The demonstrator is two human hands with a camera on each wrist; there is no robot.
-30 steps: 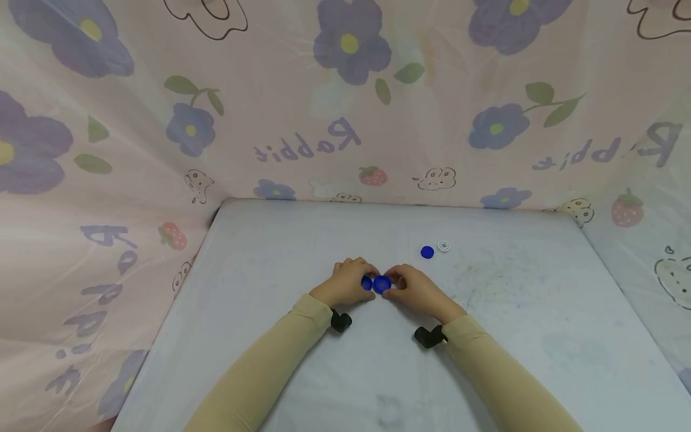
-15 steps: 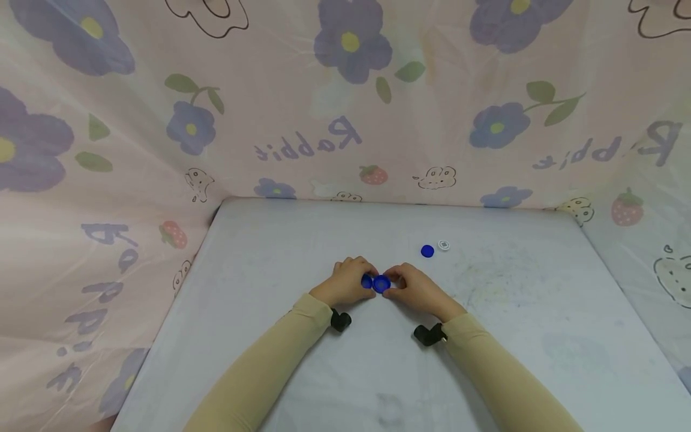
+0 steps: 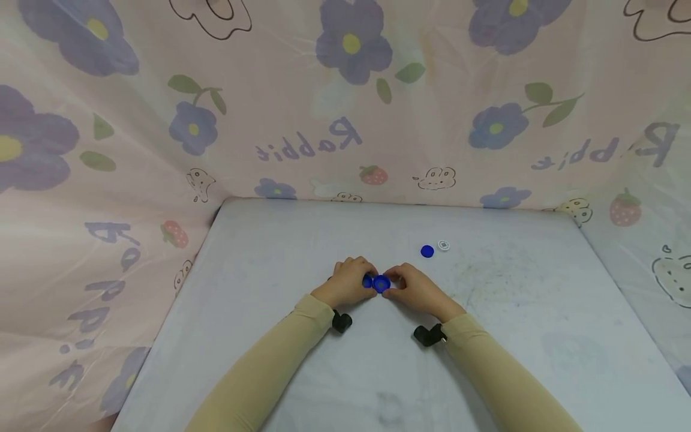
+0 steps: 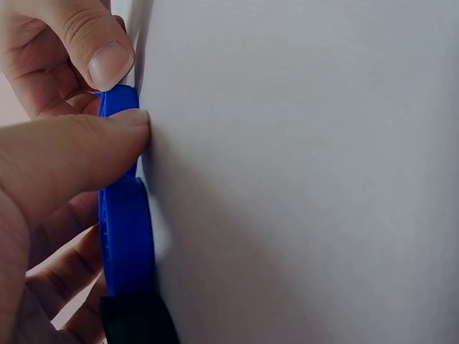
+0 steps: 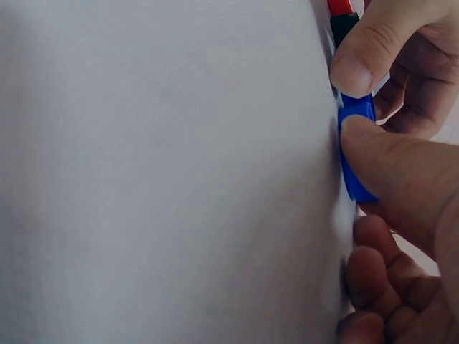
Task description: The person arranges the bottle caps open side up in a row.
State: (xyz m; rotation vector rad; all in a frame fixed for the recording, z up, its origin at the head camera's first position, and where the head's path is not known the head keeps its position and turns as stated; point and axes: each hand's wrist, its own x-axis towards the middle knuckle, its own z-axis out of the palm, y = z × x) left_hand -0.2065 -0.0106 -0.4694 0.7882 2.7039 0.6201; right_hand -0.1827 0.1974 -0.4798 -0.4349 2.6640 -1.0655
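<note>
Near the middle of the white table [image 3: 324, 234], your right hand [image 3: 418, 292] pinches a round blue piece [image 3: 381, 289]. Just beside it, your left hand [image 3: 347, 282] seems to grip a second blue piece [image 3: 367, 282], though much of that is hidden. Farther off, a blue disc [image 3: 427, 251] and a white disc [image 3: 444, 245] lie close together.

Round blue piece [image 3: 381, 288], recessed face up, flat just beside a second blue piece [image 3: 367, 281], partly covered.
</note>
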